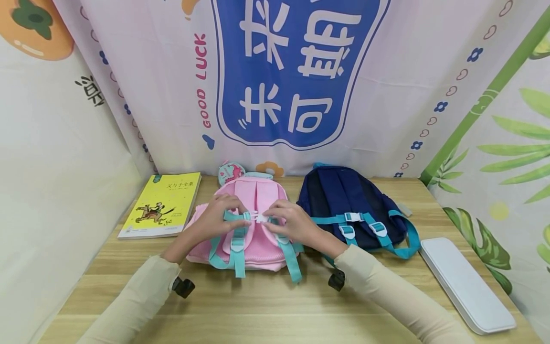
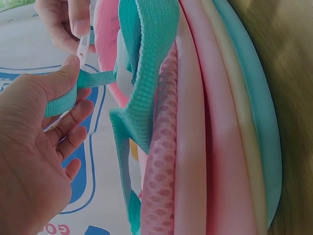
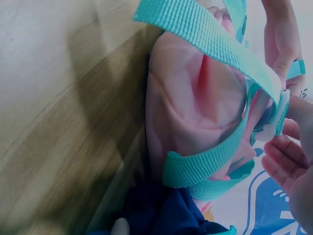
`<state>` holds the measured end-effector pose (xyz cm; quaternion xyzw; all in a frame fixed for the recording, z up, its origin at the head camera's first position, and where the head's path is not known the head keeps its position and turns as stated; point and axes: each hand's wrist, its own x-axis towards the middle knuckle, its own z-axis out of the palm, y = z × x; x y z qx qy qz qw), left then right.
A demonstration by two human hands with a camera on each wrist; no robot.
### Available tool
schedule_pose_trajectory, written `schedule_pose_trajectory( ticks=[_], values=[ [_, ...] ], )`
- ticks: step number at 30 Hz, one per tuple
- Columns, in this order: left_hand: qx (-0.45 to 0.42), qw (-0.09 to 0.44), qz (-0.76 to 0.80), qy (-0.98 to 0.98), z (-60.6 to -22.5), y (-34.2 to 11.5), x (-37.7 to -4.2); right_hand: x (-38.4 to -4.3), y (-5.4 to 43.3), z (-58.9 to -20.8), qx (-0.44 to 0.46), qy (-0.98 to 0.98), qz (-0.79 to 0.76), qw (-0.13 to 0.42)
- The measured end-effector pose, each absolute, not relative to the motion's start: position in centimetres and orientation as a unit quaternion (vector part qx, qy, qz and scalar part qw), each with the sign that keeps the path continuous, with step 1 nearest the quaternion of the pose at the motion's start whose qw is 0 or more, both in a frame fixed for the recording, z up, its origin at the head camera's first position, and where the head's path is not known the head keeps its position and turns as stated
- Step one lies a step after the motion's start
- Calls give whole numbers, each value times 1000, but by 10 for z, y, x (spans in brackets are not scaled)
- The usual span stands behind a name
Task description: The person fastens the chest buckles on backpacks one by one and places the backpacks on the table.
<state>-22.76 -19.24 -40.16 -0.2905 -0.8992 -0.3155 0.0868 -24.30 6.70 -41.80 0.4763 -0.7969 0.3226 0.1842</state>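
Note:
A pink backpack (image 1: 268, 191) lies on the table with its strap side up and turquoise straps (image 1: 238, 258) hanging at its front. Over its middle, my left hand (image 1: 215, 220) pinches the end of a turquoise chest strap (image 2: 63, 103) at a white buckle half with prongs (image 1: 253, 215). Facing it, my right hand (image 1: 296, 223) grips the other white buckle half (image 1: 261, 218) between thumb and fingers. The two halves are close together and in line; fingers partly cover them, so I cannot tell whether they are joined.
To the right lies a dark blue backpack (image 1: 331, 191) whose white chest buckle (image 1: 354, 217) is fastened. A yellow book (image 1: 167, 200) is at the left. A white oblong case (image 1: 466, 284) sits near the right table edge. A printed curtain (image 1: 172, 119) hangs behind.

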Motion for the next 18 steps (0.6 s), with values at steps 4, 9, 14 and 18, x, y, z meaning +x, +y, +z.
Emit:
schedule_pose_trajectory(
  ticks=[4, 9, 14, 18],
  values=[
    [-297, 91, -310, -899, -403, -192, -229, -243, 67, -418, 476, -797, 324, 184],
    [-305, 88, -314, -895, -403, -191, -229, -243, 67, -417, 477, -796, 327, 181],
    [-311, 83, -315, -893, -403, -191, -229, -242, 67, -417, 481, -792, 329, 182],
    [-308, 83, -306, -897, -401, -190, -228, -244, 68, -417, 484, -792, 323, 182]
  ],
)
